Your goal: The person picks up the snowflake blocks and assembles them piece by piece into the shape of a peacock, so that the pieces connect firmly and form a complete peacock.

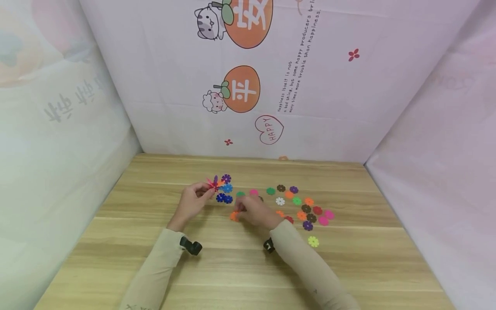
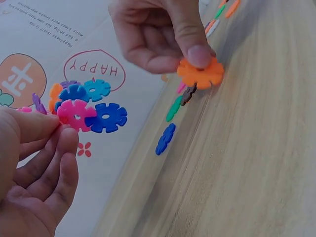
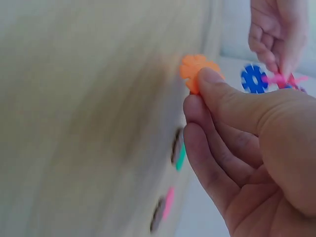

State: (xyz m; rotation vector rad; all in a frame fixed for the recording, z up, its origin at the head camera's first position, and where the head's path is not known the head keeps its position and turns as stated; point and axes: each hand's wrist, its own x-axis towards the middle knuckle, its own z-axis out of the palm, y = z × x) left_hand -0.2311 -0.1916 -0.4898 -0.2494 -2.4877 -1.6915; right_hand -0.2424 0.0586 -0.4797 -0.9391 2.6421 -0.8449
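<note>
My left hand [image 1: 192, 201] pinches a cluster of interlocked snowflake discs [image 2: 74, 94] between thumb and fingers, above the table's left half. Pink, blue, light blue, purple and orange discs show in that cluster. To its right, my right hand [image 1: 255, 211] pinches one orange snowflake disc [image 3: 191, 71] by its edge, thumb on one face. The orange disc and the cluster are apart. In the left wrist view, a dark blue disc [image 2: 166, 139] lies on the table beyond the hands, near green and brown discs.
Loose discs are scattered over the wooden table [image 1: 232, 267] right of the hands, among them a white disc [image 1: 280, 201] and a yellow disc [image 1: 313, 241]. Some lie partly behind the right hand. Printed white cloth [image 1: 174, 107] walls the table at the back and both sides.
</note>
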